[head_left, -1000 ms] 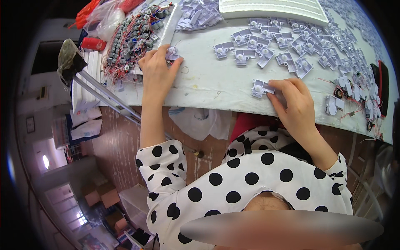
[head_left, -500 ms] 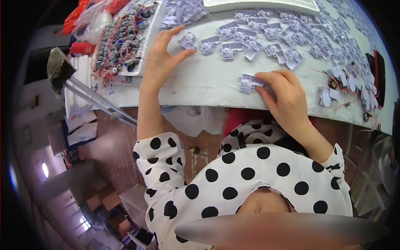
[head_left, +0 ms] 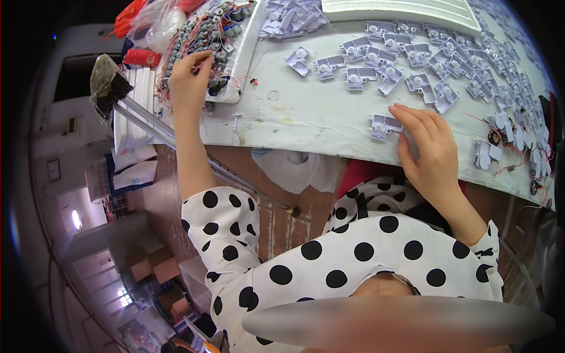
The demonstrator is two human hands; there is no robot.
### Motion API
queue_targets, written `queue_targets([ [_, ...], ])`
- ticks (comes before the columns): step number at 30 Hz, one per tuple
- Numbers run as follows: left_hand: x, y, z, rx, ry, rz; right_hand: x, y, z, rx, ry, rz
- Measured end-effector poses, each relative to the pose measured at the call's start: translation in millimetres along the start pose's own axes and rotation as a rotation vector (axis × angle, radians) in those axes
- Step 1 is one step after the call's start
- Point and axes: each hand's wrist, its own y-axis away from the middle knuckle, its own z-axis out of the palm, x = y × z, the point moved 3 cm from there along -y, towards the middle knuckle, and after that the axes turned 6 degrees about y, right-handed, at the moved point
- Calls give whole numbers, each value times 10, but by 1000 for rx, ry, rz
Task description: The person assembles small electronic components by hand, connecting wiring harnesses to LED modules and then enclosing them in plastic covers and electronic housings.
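Note:
My left hand point(head_left: 189, 79) is over a white foam tray point(head_left: 250, 56) filled with small grey motors point(head_left: 197, 38) with red wires. Its thumb and index finger are pinched together among them; what lies between the fingertips is too small to make out. A pale lilac plastic housing point(head_left: 384, 127), box-shaped with a round boss, lies by the table's front edge. My right hand point(head_left: 429, 141) rests beside it, thumb and fingers apart around its right end, not visibly gripping it. A loose housing point(head_left: 298, 61) lies farther back, left of several like ones point(head_left: 376, 56).
A heap of lilac parts point(head_left: 294, 20) and a white foam lid point(head_left: 406, 13) stand at the back. Wired assemblies point(head_left: 487, 154) lie at right. A metal lamp-like arm point(head_left: 144, 122) crosses at left, near red and clear plastic bags point(head_left: 159, 29). A small T-shaped piece point(head_left: 236, 120) lies in front of the tray.
My left hand has moved left from beside the loose housing onto the tray of motors, its fingers closing. My right hand's fingers have loosened around the near housing. The view has shifted left.

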Motion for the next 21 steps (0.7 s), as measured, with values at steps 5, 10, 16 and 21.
queue_targets([
  [5, 35, -101, 116, -78, -184, 230, -16, -5, -1, -19, 2, 4],
  [10, -81, -138, -252, 117, -119, 77, -25, 7, -63, 8, -38, -47],
  [16, -128, -5, -311, 61, 22, 54, -251, 48, -363, -72, -61, -352],
  [21, -122, 86, -418, -29, 14, 48, -512, -331, -562, -189, 31, -624],
])
